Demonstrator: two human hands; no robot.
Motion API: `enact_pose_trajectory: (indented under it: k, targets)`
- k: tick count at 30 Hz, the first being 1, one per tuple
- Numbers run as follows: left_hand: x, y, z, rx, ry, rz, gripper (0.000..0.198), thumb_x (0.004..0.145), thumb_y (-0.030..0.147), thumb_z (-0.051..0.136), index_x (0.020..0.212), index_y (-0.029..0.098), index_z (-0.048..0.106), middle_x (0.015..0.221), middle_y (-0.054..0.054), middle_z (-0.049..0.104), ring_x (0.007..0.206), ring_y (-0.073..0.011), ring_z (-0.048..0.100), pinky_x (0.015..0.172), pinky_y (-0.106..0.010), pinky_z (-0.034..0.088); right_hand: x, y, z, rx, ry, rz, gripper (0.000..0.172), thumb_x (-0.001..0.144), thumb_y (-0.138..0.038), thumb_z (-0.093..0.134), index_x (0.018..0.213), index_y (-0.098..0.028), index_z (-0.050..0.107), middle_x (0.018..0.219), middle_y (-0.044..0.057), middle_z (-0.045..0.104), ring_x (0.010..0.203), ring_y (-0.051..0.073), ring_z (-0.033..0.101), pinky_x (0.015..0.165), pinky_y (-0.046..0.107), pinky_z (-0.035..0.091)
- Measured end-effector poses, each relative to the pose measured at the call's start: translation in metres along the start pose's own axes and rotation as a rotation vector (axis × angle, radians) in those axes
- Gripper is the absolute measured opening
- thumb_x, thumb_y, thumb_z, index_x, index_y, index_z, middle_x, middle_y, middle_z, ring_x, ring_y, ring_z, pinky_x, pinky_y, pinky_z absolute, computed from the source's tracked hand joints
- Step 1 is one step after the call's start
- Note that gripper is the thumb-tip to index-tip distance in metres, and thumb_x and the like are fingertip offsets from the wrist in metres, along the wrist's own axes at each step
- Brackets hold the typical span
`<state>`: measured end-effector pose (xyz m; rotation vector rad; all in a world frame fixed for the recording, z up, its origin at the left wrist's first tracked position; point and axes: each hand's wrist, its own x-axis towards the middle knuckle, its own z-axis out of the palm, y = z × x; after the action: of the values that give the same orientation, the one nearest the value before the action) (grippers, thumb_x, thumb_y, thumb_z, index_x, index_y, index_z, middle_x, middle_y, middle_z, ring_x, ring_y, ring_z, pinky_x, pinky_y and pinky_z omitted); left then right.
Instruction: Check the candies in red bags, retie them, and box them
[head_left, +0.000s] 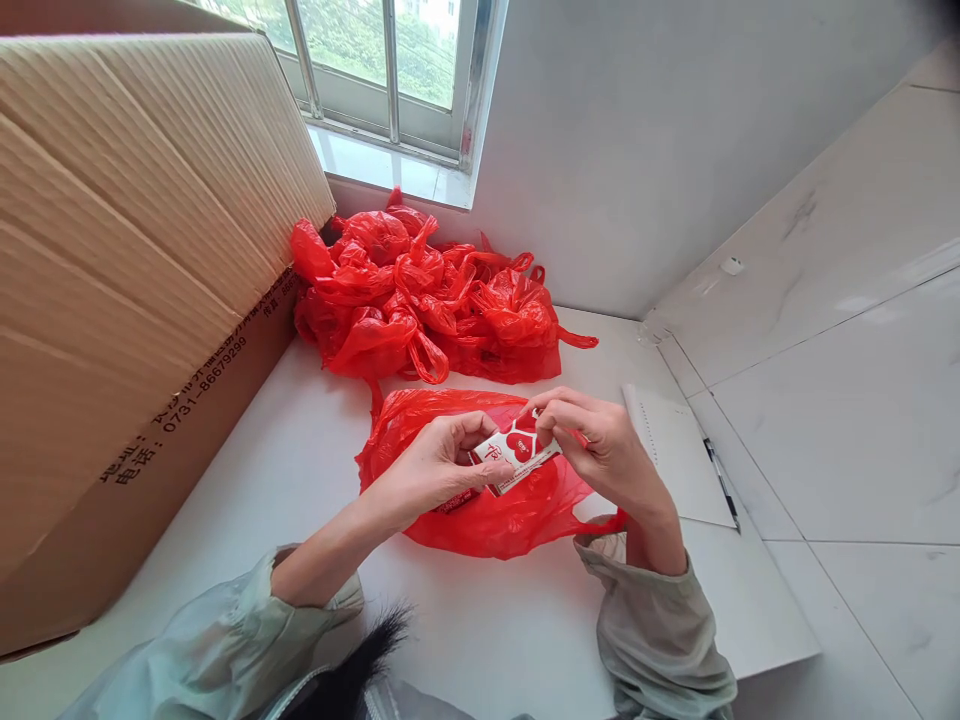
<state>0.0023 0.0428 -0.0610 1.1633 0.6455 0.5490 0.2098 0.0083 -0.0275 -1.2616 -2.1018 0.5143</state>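
A small white and red box [504, 458] with a heart shape on its face is held over an opened-out red plastic bag [487, 530]. My left hand [431, 465] grips the box's left end between thumb and fingers. At the right end, the bent fingers of my right hand [592, 440] pinch the box near its end; I cannot make out whether they hold a flap. A dark red item [456, 501] lies in the bag below my left hand, mostly hidden.
Many knotted red plastic bags [420, 290] are heaped against the wall at the back. A large cardboard box [150, 250] stands on the left of the white table [322, 430]. A notebook [667, 450] and a pen [721, 483] lie at the right. A barred window [390, 70] is behind.
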Motion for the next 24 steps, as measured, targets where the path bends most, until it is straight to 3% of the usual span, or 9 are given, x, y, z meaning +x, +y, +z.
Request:
enact_pose_trajectory:
  k: [5,9,14,20,24]
  targets:
    - [-0.002,0.004,0.008,-0.101,0.089,-0.004,0.029,0.075,0.026,0.08,0.083,0.016,0.054,0.068,0.003,0.067,0.052,-0.0062,0.058,0.047,-0.015,0.041,0.002,-0.005,0.006,0.233,0.199,0.17,0.014,0.099,-0.028,0.045,0.104,-0.023,0.057,0.093,0.002,0.067,0.081,0.014,0.065,0.075,0.027,0.05]
    - [-0.003,0.003,0.013,-0.172,0.125,0.053,0.031,0.075,0.025,0.081,0.086,0.017,0.053,0.072,0.003,0.069,0.065,-0.0108,0.068,0.055,-0.016,0.047,0.004,-0.007,0.013,0.468,0.138,0.23,0.024,0.089,-0.035,0.064,0.109,-0.024,0.056,0.092,0.001,0.068,0.076,0.013,0.066,0.07,0.026,0.053]
    - [-0.003,0.003,0.01,-0.133,0.094,0.025,0.025,0.083,0.034,0.075,0.09,0.018,0.057,0.082,0.003,0.066,0.076,-0.0143,0.071,0.057,-0.017,0.049,0.007,-0.007,0.017,0.517,0.152,0.287,0.025,0.084,-0.028,0.07,0.106,-0.023,0.059,0.086,-0.002,0.068,0.066,0.01,0.06,0.062,0.022,0.048]
    - [-0.004,0.005,0.005,-0.094,0.062,-0.005,0.023,0.086,0.037,0.07,0.086,0.017,0.06,0.076,0.004,0.064,0.054,-0.0044,0.057,0.053,-0.014,0.045,0.006,-0.007,0.016,0.557,0.165,0.318,0.027,0.085,-0.029,0.068,0.109,-0.024,0.057,0.082,-0.003,0.065,0.064,0.01,0.059,0.061,0.022,0.047]
    - [-0.005,0.006,0.005,-0.131,0.035,-0.01,0.024,0.085,0.037,0.07,0.083,0.017,0.057,0.072,0.004,0.063,0.053,-0.0052,0.055,0.051,-0.015,0.044,0.005,-0.007,0.015,0.545,0.151,0.328,0.025,0.09,-0.031,0.062,0.113,-0.025,0.056,0.075,-0.004,0.062,0.063,0.011,0.057,0.06,0.024,0.045]
